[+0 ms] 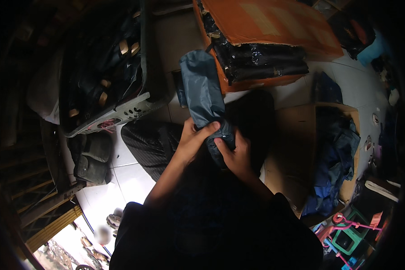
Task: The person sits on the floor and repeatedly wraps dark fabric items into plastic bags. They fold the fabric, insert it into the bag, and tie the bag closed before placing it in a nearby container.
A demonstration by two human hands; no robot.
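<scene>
A dark grey-teal bundle of thin, shiny fabric, long and rolled or bagged, lies between my two hands above my lap. Its wide rounded end points away from me. My left hand is closed around the near part, thumb pressed on top. On the right side of the same end, my right hand grips the gathered fabric, its thumb close to the left one. The fingers underneath are hidden by the cloth. A second dark piece shows partly behind the bundle at its left.
At left stands a grey plastic crate of dark items with wooden-looking ends. Ahead sits an orange-brown carton with black plastic-wrapped packs. An open cardboard box at right holds blue fabric. Dark bags lie on the tiled floor.
</scene>
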